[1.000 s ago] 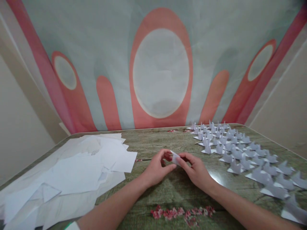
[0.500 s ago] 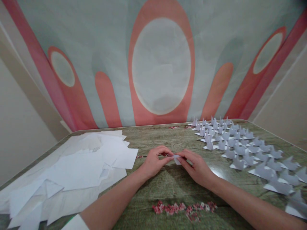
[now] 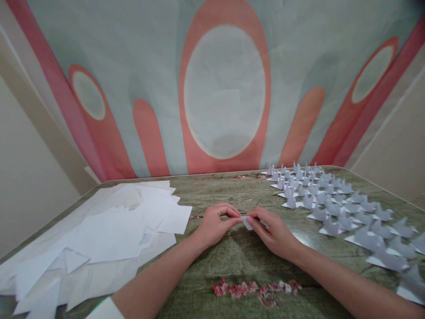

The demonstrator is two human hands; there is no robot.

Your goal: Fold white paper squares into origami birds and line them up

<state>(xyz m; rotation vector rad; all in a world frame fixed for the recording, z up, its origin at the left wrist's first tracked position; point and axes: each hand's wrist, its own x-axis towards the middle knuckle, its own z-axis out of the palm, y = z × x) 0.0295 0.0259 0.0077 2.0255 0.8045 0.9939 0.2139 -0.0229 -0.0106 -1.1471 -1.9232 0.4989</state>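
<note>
**Slip [image 3: 247, 223] pinched in two hands, beyond the flower print [image 3: 262, 290]**

The flower print, on the near part of the wood-patterned table [image 3: 215, 190], serves as reference. Straight beyond it, the small white slip is held above the table. The left hand [image 3: 215, 224], beyond the print's left end, has thumb and fingertips brought together on the slip's left end. The right hand [image 3: 272, 231], beyond the print's right half, is clamped with thumb and fingers on the slip's right side; a pale corner shows below the grip. Whether the two hands' fingertips touch each other cannot be told.

Left of the print lies a spread of overlapping white sheets [image 3: 109, 235], a few folded, one bearing a few dark marks. Right of the print and beyond it, many folded paper birds [image 3: 331, 227] stand close together in rough rows. Farthest beyond the print rises the backdrop [image 3: 226, 93], grey-green with coral arches and pale ovals.
</note>
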